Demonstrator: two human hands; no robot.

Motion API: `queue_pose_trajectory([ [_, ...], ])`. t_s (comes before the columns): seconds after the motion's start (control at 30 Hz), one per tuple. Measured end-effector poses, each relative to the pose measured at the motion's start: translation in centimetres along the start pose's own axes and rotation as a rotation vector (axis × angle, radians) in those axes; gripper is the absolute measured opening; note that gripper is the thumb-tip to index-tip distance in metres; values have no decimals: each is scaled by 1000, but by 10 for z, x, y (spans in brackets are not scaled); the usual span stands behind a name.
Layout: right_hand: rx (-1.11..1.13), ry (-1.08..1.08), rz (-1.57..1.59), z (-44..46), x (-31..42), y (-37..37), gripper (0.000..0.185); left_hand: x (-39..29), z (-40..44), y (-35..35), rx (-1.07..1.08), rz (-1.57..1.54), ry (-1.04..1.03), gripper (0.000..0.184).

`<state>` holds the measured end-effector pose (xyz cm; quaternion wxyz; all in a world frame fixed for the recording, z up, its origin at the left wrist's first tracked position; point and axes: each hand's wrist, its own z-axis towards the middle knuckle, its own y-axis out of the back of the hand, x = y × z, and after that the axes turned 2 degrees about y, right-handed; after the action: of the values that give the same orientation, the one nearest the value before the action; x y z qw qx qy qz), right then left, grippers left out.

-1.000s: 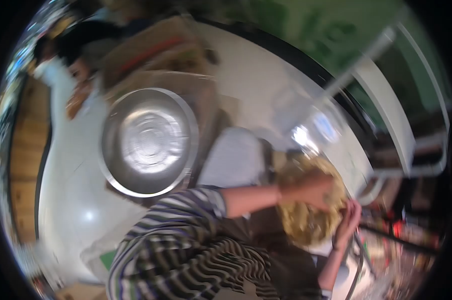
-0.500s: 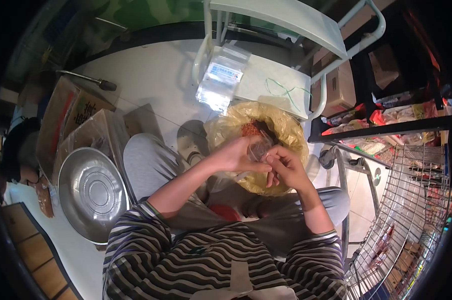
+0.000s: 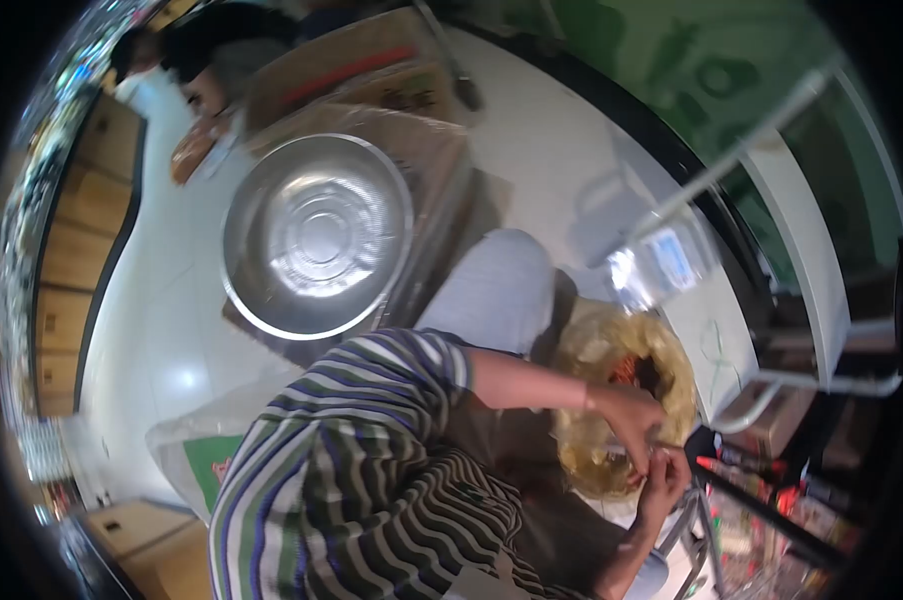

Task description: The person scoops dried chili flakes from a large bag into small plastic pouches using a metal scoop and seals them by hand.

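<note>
My left hand (image 3: 627,413) and my right hand (image 3: 665,478) meet above a yellow plastic sack (image 3: 679,375) with its mouth wide open. Fingers of both are closed together, pinching what looks like a clear plastic bag (image 3: 611,452), mostly hidden and blurred. Small red pieces (image 3: 624,372) and something dark lie inside the sack, beyond my left hand.
A large metal bowl (image 3: 316,300) rests on cardboard boxes (image 3: 441,145) to my left. A packet of clear plastic bags (image 3: 661,265) lies on a white step (image 3: 711,330). Another person (image 3: 211,60) is at upper left; a dark rail (image 3: 771,515) stands to the right.
My view has swung left, so the sack, hands and white step appear farther right and the bowl more central. Both hands stay together over the sack.
</note>
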<state>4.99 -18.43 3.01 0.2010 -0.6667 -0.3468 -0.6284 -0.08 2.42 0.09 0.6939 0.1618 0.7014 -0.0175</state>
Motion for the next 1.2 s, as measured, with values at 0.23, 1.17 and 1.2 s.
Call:
queue_pose_trajectory([
  [0.23, 66, 109, -67, 19, 5, -6, 15, 5, 0, 6, -66, 125, 107, 66],
  [1.17, 248, 108, -629, 40, 93, -17, 20, 11, 4, 23, -233, 4, -130, 81],
  [1.2, 242, 105, -654, 38, 93, -20, 19, 12, 6, 21, -260, 10, -139, 82],
])
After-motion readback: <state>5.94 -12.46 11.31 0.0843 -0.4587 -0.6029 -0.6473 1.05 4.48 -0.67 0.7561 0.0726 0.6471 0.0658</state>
